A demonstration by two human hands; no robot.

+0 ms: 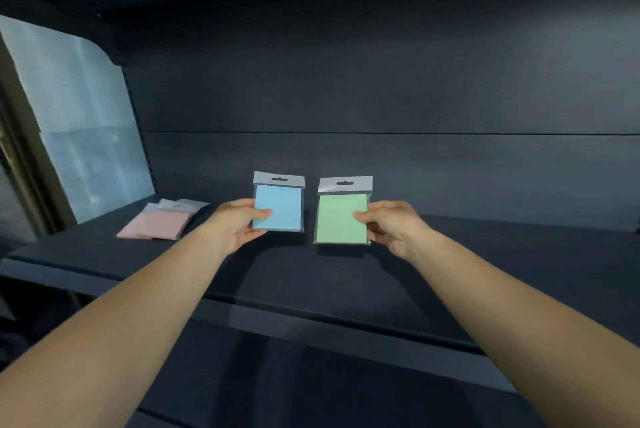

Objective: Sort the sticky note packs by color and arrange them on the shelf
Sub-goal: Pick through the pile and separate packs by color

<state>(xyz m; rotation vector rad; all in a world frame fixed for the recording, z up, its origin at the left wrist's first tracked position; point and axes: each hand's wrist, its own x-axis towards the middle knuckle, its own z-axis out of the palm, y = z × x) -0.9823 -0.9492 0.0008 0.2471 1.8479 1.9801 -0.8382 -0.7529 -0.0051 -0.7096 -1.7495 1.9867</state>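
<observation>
Both bare arms reach straight out in front, side by side. The left hand pinches a blue sticky note pack with its thumb on the front. The right hand pinches a green sticky note pack the same way.

Spanning the whole view: a dark blue-grey flat shelf board with a lighter front lip, backed by a matching dark panel. Lying flat on it near the left end: pale pink square sticky note packs in clear wrappers, overlapping one another, white hang tabs pointing toward the back. Standing at the shelf's left end: a translucent, frosted plastic divider panel.
</observation>
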